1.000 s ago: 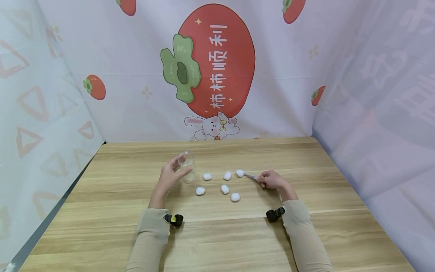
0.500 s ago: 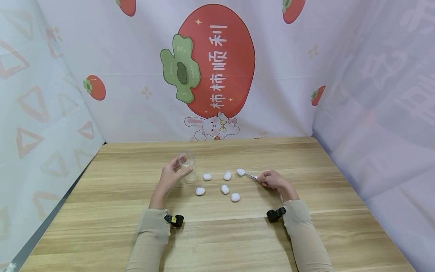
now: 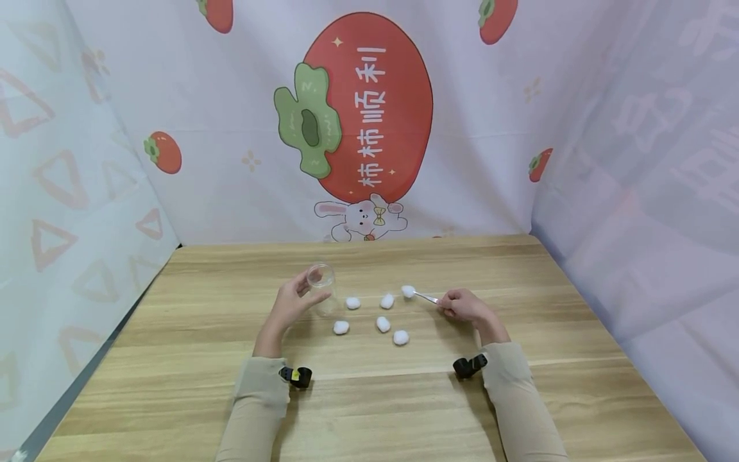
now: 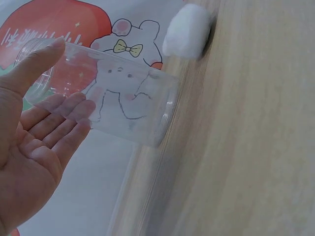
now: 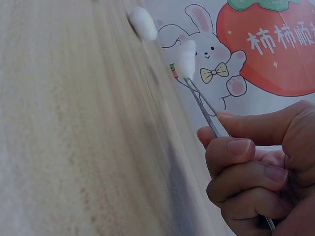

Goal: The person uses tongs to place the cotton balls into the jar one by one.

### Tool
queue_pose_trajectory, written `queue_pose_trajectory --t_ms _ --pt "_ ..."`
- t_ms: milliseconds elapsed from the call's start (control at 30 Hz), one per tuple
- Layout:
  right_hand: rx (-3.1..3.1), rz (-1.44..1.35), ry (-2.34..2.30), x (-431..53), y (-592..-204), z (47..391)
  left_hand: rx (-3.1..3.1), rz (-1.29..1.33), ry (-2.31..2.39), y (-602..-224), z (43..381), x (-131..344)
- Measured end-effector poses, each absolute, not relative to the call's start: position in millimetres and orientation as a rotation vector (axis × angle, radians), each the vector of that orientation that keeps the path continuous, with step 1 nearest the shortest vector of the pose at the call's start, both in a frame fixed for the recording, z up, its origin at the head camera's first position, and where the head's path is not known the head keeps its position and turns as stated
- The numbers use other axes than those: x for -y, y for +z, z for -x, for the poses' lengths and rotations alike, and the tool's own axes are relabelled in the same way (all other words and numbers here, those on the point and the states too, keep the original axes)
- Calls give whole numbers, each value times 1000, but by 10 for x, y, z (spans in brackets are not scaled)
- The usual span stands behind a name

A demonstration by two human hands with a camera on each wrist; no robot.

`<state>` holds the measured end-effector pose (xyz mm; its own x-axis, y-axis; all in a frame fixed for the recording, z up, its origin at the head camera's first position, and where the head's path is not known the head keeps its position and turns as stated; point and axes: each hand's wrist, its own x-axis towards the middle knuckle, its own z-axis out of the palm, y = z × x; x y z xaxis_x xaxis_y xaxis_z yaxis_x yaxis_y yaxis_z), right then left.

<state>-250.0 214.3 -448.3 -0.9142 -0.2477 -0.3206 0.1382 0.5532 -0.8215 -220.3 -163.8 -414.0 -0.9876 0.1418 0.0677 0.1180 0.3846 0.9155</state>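
My left hand [image 3: 293,300] grips a clear, lidless jar [image 4: 130,98], thumb on one side and fingers on the other, near its mouth. The jar stands on the wooden table, its open mouth upward. In my right hand [image 3: 462,304] is a pair of metal tweezers [image 5: 202,101], pinched between thumb and fingers. A white cotton ball [image 5: 186,60] is caught in the tweezer tips, just above the tabletop. Between the hands lie several more cotton balls, among them one near the jar [image 3: 353,303] and another [image 5: 143,23] near the tweezers.
The wooden table [image 3: 369,410] carries all of this. Behind it hangs a white cloth [image 3: 231,192] printed with persimmons and a rabbit; pale cloths also close off the left and right sides. Each sleeve cuff has a small black camera strapped to it.
The cotton ball in the tweezers has risen slightly off the table. My left hand and the jar have shifted a little to the right. The loose cotton balls have stayed put.
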Motion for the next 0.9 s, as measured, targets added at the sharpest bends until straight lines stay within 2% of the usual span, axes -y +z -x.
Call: queue_pose_trajectory --t_ms 267,900 --pt "-2391 111 -1345 -2105 -4449 2476 -2598 -234 1744 -4432 2364 1717" --pt "-2401 230 -1401 -1889 -4248 2467 -2604 -238 1775 -4475 2392 1714"
